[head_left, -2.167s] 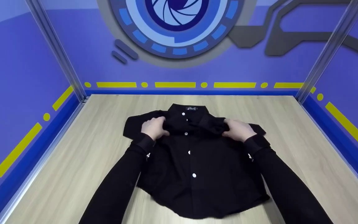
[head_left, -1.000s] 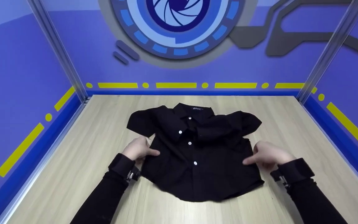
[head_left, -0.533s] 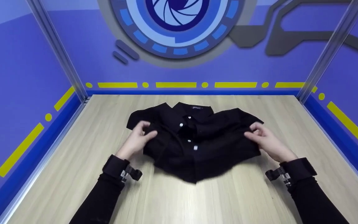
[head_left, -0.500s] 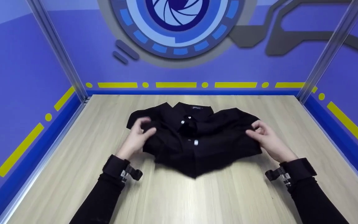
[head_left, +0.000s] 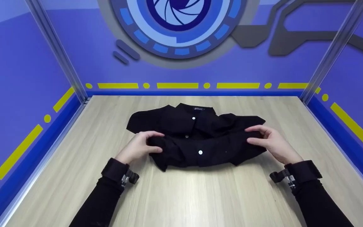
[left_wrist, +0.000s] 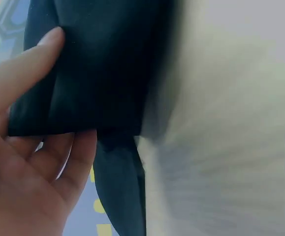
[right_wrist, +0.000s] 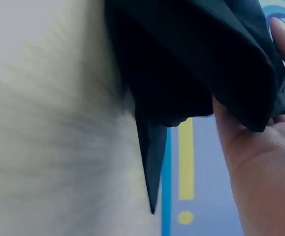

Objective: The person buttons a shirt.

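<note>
A small black button-up shirt [head_left: 181, 151] with white buttons lies on the wooden table, collar toward the back wall. Its lower part is gathered up toward the collar in a loose fold. My left hand [head_left: 139, 146] holds the fold's left end; the left wrist view puts the thumb [left_wrist: 39, 59] on the near face of the cloth and the other fingers behind it. At the opposite end, my right hand [head_left: 271, 142] grips the fold between thumb and fingers. Cloth partly hides those fingers in the right wrist view, where the shirt [right_wrist: 172, 59] hangs in a bent flap.
The pale wooden table [head_left: 184, 198] spreads in front of the shirt and to both sides. Blue printed panels [head_left: 181, 72] with yellow dashes wall in the back and sides. Metal posts [head_left: 58, 53] stand at the two rear corners.
Both hands moved from the shirt's upper part down to its sides, then lifted the lower part. The hem has gone from near the table's front toward the collar, leaving the shirt shorter.
</note>
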`<state>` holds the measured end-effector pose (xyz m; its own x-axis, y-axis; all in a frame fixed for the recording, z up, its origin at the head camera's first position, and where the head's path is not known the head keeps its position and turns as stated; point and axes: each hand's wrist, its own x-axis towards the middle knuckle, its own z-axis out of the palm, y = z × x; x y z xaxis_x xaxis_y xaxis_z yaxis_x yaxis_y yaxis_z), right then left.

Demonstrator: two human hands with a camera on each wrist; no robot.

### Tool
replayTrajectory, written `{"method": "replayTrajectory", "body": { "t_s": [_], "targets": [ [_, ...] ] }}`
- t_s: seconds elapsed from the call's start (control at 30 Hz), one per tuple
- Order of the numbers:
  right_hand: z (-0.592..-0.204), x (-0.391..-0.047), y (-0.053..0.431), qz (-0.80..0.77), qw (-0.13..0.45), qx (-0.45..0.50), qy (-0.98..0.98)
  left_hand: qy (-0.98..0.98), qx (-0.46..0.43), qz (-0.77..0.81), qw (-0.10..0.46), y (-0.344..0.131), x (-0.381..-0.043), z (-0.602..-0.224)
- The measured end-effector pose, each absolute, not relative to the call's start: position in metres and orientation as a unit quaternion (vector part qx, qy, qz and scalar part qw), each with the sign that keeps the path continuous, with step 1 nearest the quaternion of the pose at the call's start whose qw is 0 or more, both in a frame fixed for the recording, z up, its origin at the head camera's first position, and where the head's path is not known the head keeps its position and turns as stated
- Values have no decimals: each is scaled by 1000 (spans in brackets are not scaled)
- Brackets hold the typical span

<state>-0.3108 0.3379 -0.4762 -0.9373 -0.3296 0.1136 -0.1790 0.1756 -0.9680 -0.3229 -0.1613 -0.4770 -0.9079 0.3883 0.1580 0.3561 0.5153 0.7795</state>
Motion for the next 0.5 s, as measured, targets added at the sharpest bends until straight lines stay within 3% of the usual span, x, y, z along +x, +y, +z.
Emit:
{"method": "replayTrajectory", "body": {
  "t_s": [0.2,0.4,0.5],
  "targets": [
    [-472,-305,333,-418,61,-199,885,921,224,316,-21,-162,-315,-480],
    [-473,-307,329,-295,-18,-247,923,934,245,252,-60,-161,-311,-478],
    [-471,-311,329,-292,-101,-272,911,933,246,237,-116,-161,-313,-475]
  ]
}}
